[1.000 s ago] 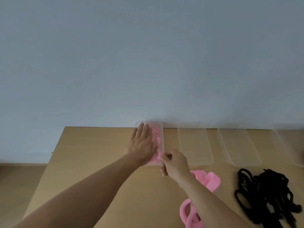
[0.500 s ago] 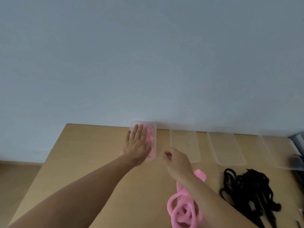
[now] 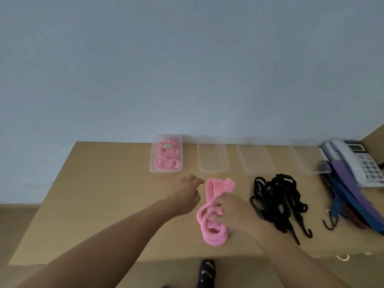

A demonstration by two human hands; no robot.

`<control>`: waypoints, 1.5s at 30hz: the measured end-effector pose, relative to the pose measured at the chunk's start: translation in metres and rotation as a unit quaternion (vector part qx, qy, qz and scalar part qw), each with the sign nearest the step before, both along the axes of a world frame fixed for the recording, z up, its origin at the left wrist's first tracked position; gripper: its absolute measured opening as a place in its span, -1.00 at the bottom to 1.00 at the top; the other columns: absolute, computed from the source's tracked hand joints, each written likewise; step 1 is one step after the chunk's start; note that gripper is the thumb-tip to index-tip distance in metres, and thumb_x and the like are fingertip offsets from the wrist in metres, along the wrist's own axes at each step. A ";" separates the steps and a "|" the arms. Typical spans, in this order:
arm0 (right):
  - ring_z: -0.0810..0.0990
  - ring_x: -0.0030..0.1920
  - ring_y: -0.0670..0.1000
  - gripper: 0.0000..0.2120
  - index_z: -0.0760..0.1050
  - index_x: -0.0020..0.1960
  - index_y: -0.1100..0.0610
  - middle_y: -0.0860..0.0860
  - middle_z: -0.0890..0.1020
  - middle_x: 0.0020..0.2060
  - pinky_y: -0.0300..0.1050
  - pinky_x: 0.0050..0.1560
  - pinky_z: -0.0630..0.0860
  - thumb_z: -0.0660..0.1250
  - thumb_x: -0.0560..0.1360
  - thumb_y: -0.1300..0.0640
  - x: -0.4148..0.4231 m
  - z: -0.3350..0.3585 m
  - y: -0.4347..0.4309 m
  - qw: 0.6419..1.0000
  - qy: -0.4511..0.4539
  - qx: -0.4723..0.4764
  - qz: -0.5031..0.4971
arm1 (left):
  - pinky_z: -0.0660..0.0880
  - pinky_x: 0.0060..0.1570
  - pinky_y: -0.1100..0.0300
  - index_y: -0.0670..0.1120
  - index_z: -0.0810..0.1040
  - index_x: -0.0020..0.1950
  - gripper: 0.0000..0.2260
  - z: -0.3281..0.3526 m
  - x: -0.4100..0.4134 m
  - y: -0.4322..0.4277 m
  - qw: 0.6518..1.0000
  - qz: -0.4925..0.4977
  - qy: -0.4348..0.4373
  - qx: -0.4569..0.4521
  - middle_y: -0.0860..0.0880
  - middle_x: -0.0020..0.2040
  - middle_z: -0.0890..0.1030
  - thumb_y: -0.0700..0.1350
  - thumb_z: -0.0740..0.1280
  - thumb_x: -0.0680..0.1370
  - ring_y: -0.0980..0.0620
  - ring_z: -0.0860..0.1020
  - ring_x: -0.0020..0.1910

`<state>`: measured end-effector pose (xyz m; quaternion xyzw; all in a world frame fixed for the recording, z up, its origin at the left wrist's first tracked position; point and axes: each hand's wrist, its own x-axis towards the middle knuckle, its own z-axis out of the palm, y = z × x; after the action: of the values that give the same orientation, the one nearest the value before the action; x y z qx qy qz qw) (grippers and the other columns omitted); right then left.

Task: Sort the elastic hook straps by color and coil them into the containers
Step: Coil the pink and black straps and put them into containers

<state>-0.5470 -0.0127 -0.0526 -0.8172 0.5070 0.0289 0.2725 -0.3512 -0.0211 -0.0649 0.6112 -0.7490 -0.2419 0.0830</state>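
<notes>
While the right hand (image 3: pixel 232 212) curls its fingers around the loose pink strap (image 3: pixel 214 233) at lower centre, the left hand (image 3: pixel 187 197) is just left of it, fingers relaxed, holding nothing. Above them, 1 clear container (image 3: pixel 152 165) holds coiled pink straps (image 3: pixel 166 161); black straps (image 3: pixel 278 200) lie right.

Four containers (image 3: pixel 213 154) (one holds pink straps (image 3: pixel 166 157)), one telephone (image 3: pixel 357 163).

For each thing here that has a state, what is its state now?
Left container: holds coiled pink straps.
Other three containers: empty.
Loose pink strap: partly looped, gripped by right hand.
Left hand: open, holding nothing.
Black straps: tangled pile, unsorted.
Telephone handset: on its cradle.
</notes>
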 end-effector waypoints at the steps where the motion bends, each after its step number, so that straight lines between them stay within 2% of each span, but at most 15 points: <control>1: 0.56 -0.22 -0.14 -0.84 0.60 -0.09 -0.04 -0.15 0.61 -0.21 -0.22 -0.22 0.50 0.34 0.44 -0.09 -0.003 -0.002 0.004 1.000 -0.001 0.024 0.019 | 0.39 0.27 0.06 0.00 0.38 0.46 -0.58 0.002 -0.001 0.003 1.000 -0.013 -0.007 0.015 -0.02 0.41 0.41 -0.16 0.18 0.59 -0.03 0.39 0.37; 6: 0.55 -0.13 -0.06 -0.77 0.48 -0.26 0.04 -0.13 0.57 -0.11 -0.01 -0.05 0.58 0.42 0.34 -0.11 -0.014 -0.018 0.018 0.997 0.015 0.013 0.078 | 0.44 0.25 0.02 0.02 0.41 0.44 -0.60 0.010 -0.007 0.013 0.996 -0.033 -0.039 0.076 -0.02 0.42 0.42 -0.15 0.20 0.60 -0.06 0.45 0.33; 8: 0.53 -0.03 -0.06 -0.76 0.45 -0.17 -0.02 -0.11 0.54 0.02 -0.05 0.02 0.56 0.39 0.36 -0.16 -0.019 -0.022 0.018 0.993 0.007 -0.005 0.118 | 0.44 0.25 0.02 0.02 0.42 0.43 -0.61 0.013 -0.012 0.016 0.995 -0.023 -0.040 0.090 -0.03 0.40 0.43 -0.15 0.21 0.60 -0.06 0.47 0.32; 11: 0.50 0.10 -0.02 -0.75 0.50 0.05 0.07 -0.06 0.46 0.18 -0.10 0.02 0.52 0.37 0.45 -0.03 -0.028 -0.027 0.014 0.985 0.007 -0.033 0.167 | 0.44 0.26 0.01 0.02 0.44 0.43 -0.61 0.015 -0.022 0.020 0.994 -0.003 -0.037 0.105 -0.03 0.38 0.45 -0.16 0.22 0.59 -0.05 0.48 0.30; 14: 0.51 0.12 -0.01 -0.79 0.52 0.12 0.14 -0.02 0.48 0.23 -0.22 0.01 0.43 0.31 0.51 0.10 -0.032 -0.033 0.009 0.981 0.007 -0.057 0.187 | 0.44 0.26 0.01 0.02 0.45 0.42 -0.61 0.021 -0.033 0.027 0.993 0.014 -0.022 0.117 -0.02 0.38 0.46 -0.16 0.23 0.58 -0.03 0.49 0.28; 17: 0.51 0.10 -0.01 -0.77 0.51 0.18 0.11 -0.03 0.47 0.24 -0.12 0.05 0.49 0.25 0.58 0.06 -0.034 -0.034 0.005 0.980 0.009 -0.053 0.191 | 0.43 0.28 0.00 0.01 0.44 0.43 -0.60 0.027 -0.036 0.032 0.992 0.027 -0.017 0.126 -0.02 0.38 0.47 -0.15 0.23 0.58 -0.03 0.48 0.29; 22: 0.52 0.16 -0.01 -0.70 0.42 0.36 0.09 -0.04 0.51 0.26 -0.20 0.06 0.42 0.20 0.64 0.07 -0.041 -0.031 -0.002 0.969 -0.012 -0.086 0.230 | 0.39 0.31 0.08 -0.03 0.44 0.44 -0.56 0.039 -0.034 0.033 0.989 0.066 -0.013 0.130 -0.04 0.42 0.46 -0.23 0.20 0.56 -0.03 0.44 0.35; 26: 0.60 0.03 0.04 -0.80 0.52 0.21 0.10 0.01 0.60 0.09 -0.22 -0.06 0.42 0.27 0.61 0.14 -0.049 -0.010 -0.012 0.970 -0.119 -0.134 0.166 | 0.35 0.22 0.26 -0.03 0.42 0.45 -0.50 0.056 -0.039 0.032 0.988 0.057 0.036 0.141 0.01 0.43 0.44 -0.28 0.23 0.51 0.06 0.44 0.34; 29: 0.60 -0.01 0.02 -0.80 0.55 0.19 0.16 0.03 0.63 0.04 -0.27 -0.03 0.37 0.21 0.65 0.17 -0.053 0.014 -0.027 0.956 -0.232 -0.175 0.049 | 0.37 -0.02 0.35 0.01 0.50 0.36 -0.59 0.074 -0.045 0.024 0.986 0.072 0.106 0.110 0.05 0.27 0.56 -0.19 0.30 0.51 0.13 0.49 0.13; 33: 0.60 -0.10 -0.06 -0.83 0.58 0.11 0.10 -0.07 0.64 -0.08 -0.29 -0.13 0.41 0.23 0.63 0.15 -0.052 0.057 -0.049 0.926 -0.332 -0.173 -0.057 | 0.48 -0.10 0.15 -0.03 0.61 0.09 -0.86 0.104 -0.063 0.011 0.967 0.127 0.217 0.034 0.03 -0.08 0.66 -0.03 0.30 0.62 0.04 0.57 -0.13; 35: 0.59 -0.16 -0.13 -0.86 0.59 0.03 0.01 -0.15 0.65 -0.15 -0.22 -0.16 0.47 0.24 0.61 0.07 -0.054 0.079 -0.057 0.918 -0.355 -0.163 -0.073 | 0.52 -0.08 0.15 -0.07 0.59 0.09 -0.87 0.122 -0.073 0.003 0.953 0.159 0.256 -0.020 0.00 -0.06 0.69 -0.08 0.28 0.64 0.10 0.62 -0.12; 37: 0.60 -0.20 -0.16 -0.82 0.56 -0.06 -0.11 -0.16 0.66 -0.22 -0.16 -0.16 0.52 0.22 0.56 -0.14 -0.058 0.100 -0.061 0.914 -0.376 -0.132 -0.080 | 0.55 -0.12 0.21 -0.05 0.58 0.10 -0.88 0.138 -0.080 -0.002 0.947 0.168 0.266 -0.060 0.02 -0.10 0.70 -0.11 0.25 0.65 0.23 0.63 -0.18; 39: 0.62 -0.23 -0.15 -0.79 0.54 -0.12 -0.19 -0.16 0.66 -0.28 -0.14 -0.15 0.54 0.20 0.52 -0.25 -0.061 0.119 -0.066 0.908 -0.396 -0.111 -0.081 | 0.57 -0.18 0.26 -0.04 0.58 0.12 -0.87 0.152 -0.086 -0.005 0.944 0.171 0.269 -0.089 0.04 -0.16 0.70 -0.12 0.26 0.64 0.23 0.63 -0.24; 41: 0.63 -0.26 -0.15 -0.77 0.57 -0.16 -0.15 -0.17 0.67 -0.31 -0.12 -0.14 0.55 0.22 0.57 -0.19 -0.062 0.133 -0.070 0.909 -0.397 -0.100 -0.082 | 0.55 -0.24 0.29 -0.06 0.57 0.11 -0.89 0.160 -0.089 -0.008 0.932 0.188 0.288 -0.113 0.04 -0.20 0.71 -0.13 0.30 0.62 0.17 0.64 -0.27; 45: 0.63 -0.29 -0.14 -0.67 0.63 -0.18 0.09 -0.10 0.70 -0.31 -0.15 -0.17 0.54 0.25 0.60 -0.07 -0.057 0.153 -0.077 0.901 -0.419 -0.017 -0.113 | 0.59 -0.26 0.15 -0.14 0.56 0.01 -0.92 0.170 -0.091 -0.007 0.904 0.215 0.354 -0.107 -0.01 -0.23 0.71 -0.14 0.35 0.60 0.02 0.67 -0.28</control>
<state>-0.6041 -0.0897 0.0999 -0.6956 0.4350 -0.3562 0.4472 -0.4425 -0.0278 0.1049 0.6195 -0.5419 -0.3368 0.4574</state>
